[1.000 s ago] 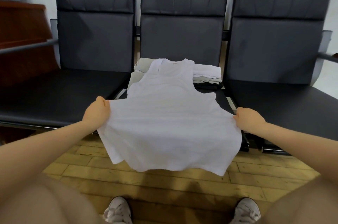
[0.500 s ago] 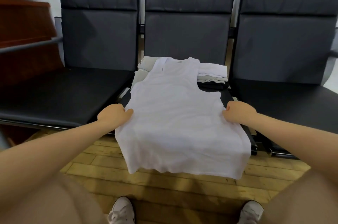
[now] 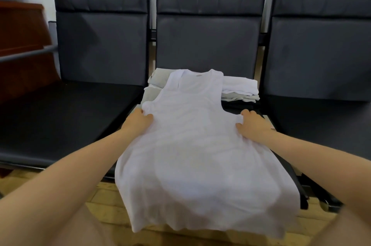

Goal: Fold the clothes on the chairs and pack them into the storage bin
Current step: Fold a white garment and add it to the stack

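A white tank top (image 3: 192, 145) lies spread face up on the middle chair seat (image 3: 267, 120), its hem hanging over the front edge. My left hand (image 3: 139, 120) pinches the bunched fabric just under the left armhole. On the other side, my right hand (image 3: 252, 124) holds the edge under the right armhole, thumb on top of the cloth. Behind the top, at the back of the same seat, sits a stack of folded clothes (image 3: 239, 90) in white, grey and black, partly covered by the top's straps. No storage bin is in view.
Three dark padded chairs stand in a row; the left seat (image 3: 66, 117) and the right seat (image 3: 325, 123) carry nothing. A reddish wooden cabinet (image 3: 22, 45) with a grey rail stands far left. Wooden floor (image 3: 104, 191) lies below.
The tank top, held in the air before, now lies on the seat. Both hands slid from its lower sides up to the armholes, and the view moved closer.
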{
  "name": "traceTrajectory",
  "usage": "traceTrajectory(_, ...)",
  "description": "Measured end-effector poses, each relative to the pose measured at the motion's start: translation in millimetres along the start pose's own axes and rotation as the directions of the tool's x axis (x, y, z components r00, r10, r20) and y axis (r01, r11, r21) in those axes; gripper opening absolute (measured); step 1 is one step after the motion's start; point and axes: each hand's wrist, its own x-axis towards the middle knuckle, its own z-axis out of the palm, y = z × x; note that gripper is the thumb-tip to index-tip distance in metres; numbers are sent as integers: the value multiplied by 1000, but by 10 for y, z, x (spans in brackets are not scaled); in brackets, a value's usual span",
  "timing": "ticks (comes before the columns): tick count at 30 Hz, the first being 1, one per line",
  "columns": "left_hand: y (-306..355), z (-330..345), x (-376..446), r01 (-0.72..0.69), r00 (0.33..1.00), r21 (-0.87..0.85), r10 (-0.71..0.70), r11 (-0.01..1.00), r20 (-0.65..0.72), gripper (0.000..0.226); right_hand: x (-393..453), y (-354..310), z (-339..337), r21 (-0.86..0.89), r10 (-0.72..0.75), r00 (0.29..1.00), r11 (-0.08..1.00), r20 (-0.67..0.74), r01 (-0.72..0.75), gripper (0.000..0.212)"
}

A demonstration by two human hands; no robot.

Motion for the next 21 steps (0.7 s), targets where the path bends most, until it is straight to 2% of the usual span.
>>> traceTrajectory(3, -9, 19, 117, 50, 996, -266, -67, 963, -56, 32, 76, -35, 35, -20, 3, 1000, 1000, -23, -3, 51)
traceTrajectory(5, 12, 7, 154, 52, 997, -393, -69, 918, -29, 33, 116, -61, 54, -56, -14, 1000, 998, -18, 13, 50)
traceTrajectory(7, 24, -17, 192, 46, 999, -398, -41, 916, 23, 18, 148, -82, 89, -89, -32, 999, 996, -14, 31, 49)
traceTrajectory(12, 32, -145, 217, 33, 999, -410, -35, 911, 1, 18, 159, -92, 141, -170, -101, 995, 981, -13, 97, 45)
traceTrajectory(17, 28, -135, 184, 122, 992, -483, -97, 867, 78, 15, 142, -79, 153, -181, -134, 991, 975, -1, 132, 42)
traceTrajectory(19, 37, -131, 170, 168, 986, -558, -128, 812, 109, 32, 136, -89, 147, -185, -136, 991, 973, 10, 136, 41)
traceTrajectory(21, 18, -124, 168, 208, 978, -588, -177, 781, 110, 36, 131, -103, 128, -157, -136, 991, 978, 13, 136, 43)
